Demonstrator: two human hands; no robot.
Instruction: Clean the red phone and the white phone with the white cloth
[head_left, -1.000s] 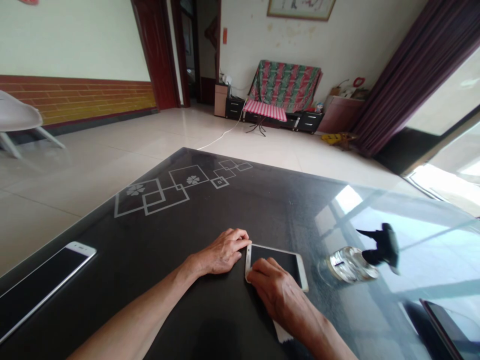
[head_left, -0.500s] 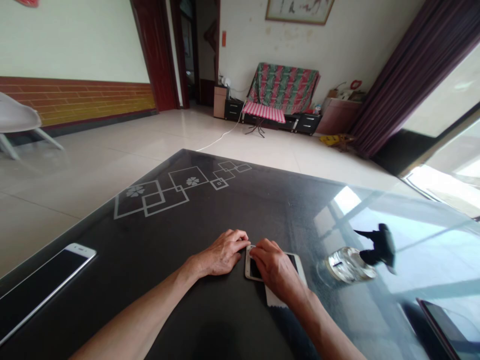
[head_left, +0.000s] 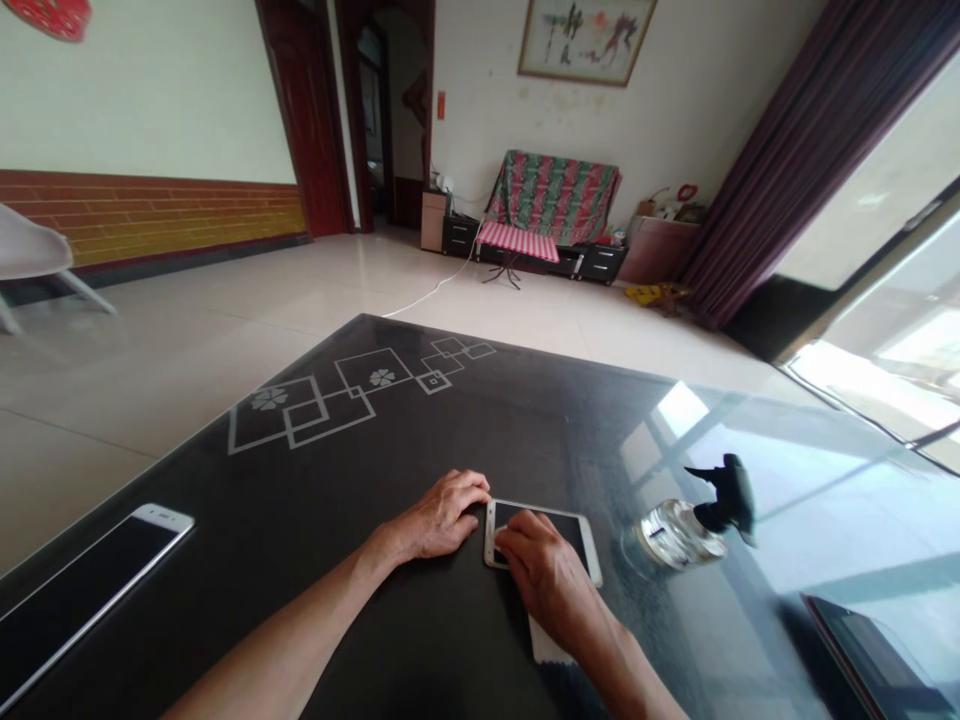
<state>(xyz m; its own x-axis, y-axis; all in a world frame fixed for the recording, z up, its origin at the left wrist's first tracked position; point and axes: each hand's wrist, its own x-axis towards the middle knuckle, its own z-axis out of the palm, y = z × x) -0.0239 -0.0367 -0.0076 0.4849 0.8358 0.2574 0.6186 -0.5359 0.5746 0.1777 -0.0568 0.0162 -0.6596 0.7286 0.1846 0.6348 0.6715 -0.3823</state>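
A white-framed phone (head_left: 574,528) with a dark screen lies flat on the glossy black table (head_left: 465,420). My left hand (head_left: 442,515) is curled against the phone's left end, fingertips on its edge, steadying it. On the near-left part of the screen my right hand (head_left: 544,572) presses down with bent fingers. A small white cloth (head_left: 546,648) sticks out from under that hand and wrist. The hand hides much of the screen.
A second, larger phone (head_left: 82,590) lies near the table's left edge. Right of the hands stand a glass ashtray (head_left: 675,535) and a small black object (head_left: 724,495). A dark flat device (head_left: 862,640) lies at the lower right. Tiled floor lies beyond the table.
My right hand slid up over the screen toward its far-left corner, then back toward me. The left hand stayed at the phone's end. The view tipped slightly upward.
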